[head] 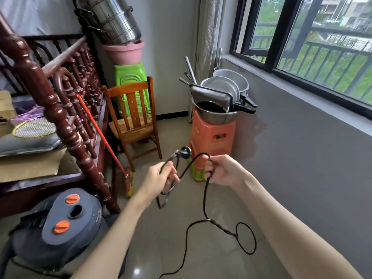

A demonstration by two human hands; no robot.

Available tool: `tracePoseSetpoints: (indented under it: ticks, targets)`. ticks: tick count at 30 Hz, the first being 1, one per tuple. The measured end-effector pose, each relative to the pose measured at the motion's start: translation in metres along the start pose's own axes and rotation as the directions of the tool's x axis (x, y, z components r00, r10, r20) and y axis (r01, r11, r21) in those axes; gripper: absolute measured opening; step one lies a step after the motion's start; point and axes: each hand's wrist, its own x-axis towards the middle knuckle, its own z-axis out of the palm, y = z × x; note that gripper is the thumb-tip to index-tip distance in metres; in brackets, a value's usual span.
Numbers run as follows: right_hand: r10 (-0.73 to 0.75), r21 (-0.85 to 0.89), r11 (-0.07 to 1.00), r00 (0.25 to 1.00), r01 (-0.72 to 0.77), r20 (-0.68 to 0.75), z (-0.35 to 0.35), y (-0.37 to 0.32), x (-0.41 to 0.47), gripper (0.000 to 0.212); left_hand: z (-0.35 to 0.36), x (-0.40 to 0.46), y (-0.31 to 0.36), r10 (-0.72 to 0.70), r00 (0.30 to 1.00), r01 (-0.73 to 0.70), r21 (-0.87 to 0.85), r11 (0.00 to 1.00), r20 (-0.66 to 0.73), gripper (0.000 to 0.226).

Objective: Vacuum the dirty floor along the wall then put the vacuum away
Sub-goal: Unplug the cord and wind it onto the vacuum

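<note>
A grey canister vacuum (60, 228) with two orange knobs sits on the floor at the lower left, beside the dark wooden bed frame. Its black power cord (205, 210) runs up from the floor in loose loops. My left hand (161, 178) grips a few coils of the cord, and the plug (184, 152) sticks up just beyond its fingers. My right hand (221, 170) pinches a bend of the same cord a little to the right. Below my right hand the cord hangs down and curls on the tiles.
A wooden chair (133, 121) stands ahead by the bed frame (66, 109). An orange stool (213, 139) stacked with metal pots (219, 97) stands in the corner by the grey wall (302, 158) under the window. A red-handled broom (104, 141) leans on the bed.
</note>
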Motion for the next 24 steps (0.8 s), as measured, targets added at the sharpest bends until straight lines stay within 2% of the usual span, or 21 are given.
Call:
tracePoseSetpoints:
  ticks: [4,7,10,13,15,17,18,20,22,24]
  targets:
    - [-0.089,0.366,0.927,0.996,0.089,-0.016,0.035,-0.018,-0.011,0.024,0.030,-0.009,-0.013,-0.006,0.991,0.015,-0.070,0.997,0.135,0.028]
    - [-0.146,0.461,0.877,0.989,0.131,-0.002,0.055,-0.028,-0.021,0.024,0.041,-0.010,-0.010,0.021,0.972,0.015,-0.150,0.989,0.234,0.030]
    - [-0.235,0.335,0.913,0.971,0.233,-0.035,0.052,-0.027,-0.027,0.020,0.038,-0.004,-0.004,0.047,0.988,-0.004,-0.278,0.961,0.147,0.032]
    - [-0.325,0.049,0.943,0.941,0.330,-0.093,0.026,-0.005,-0.030,0.025,0.022,0.004,0.007,0.011,0.998,0.009,-0.354,0.935,0.054,0.033]
    - [-0.340,-0.166,0.934,0.930,0.317,-0.138,0.011,0.024,-0.029,0.028,0.009,0.008,0.020,0.006,1.000,0.006,-0.394,0.919,0.030,0.034]
    - [-0.247,-0.451,0.880,0.955,0.150,-0.163,0.000,0.055,-0.020,0.032,-0.001,0.010,0.034,0.015,1.000,-0.011,-0.410,0.912,0.008,0.036]
    - [-0.144,-0.554,0.832,0.974,0.023,-0.176,-0.002,0.069,-0.014,0.040,-0.005,0.011,0.042,0.019,1.000,-0.020,-0.422,0.906,-0.006,0.036]
    - [0.114,-0.611,0.761,0.972,-0.218,-0.204,-0.002,0.092,-0.002,0.061,-0.011,0.011,0.056,0.025,0.999,-0.033,-0.481,0.876,-0.023,0.036]
    - [0.323,-0.461,0.812,0.934,-0.357,-0.154,0.002,0.105,0.011,0.077,-0.018,0.008,0.067,0.031,0.999,-0.036,-0.551,0.834,-0.019,0.036]
    - [0.390,-0.109,0.912,0.918,-0.396,-0.075,0.008,0.109,0.025,0.086,-0.024,0.002,0.074,0.038,0.999,-0.037,-0.588,0.808,-0.011,0.035]
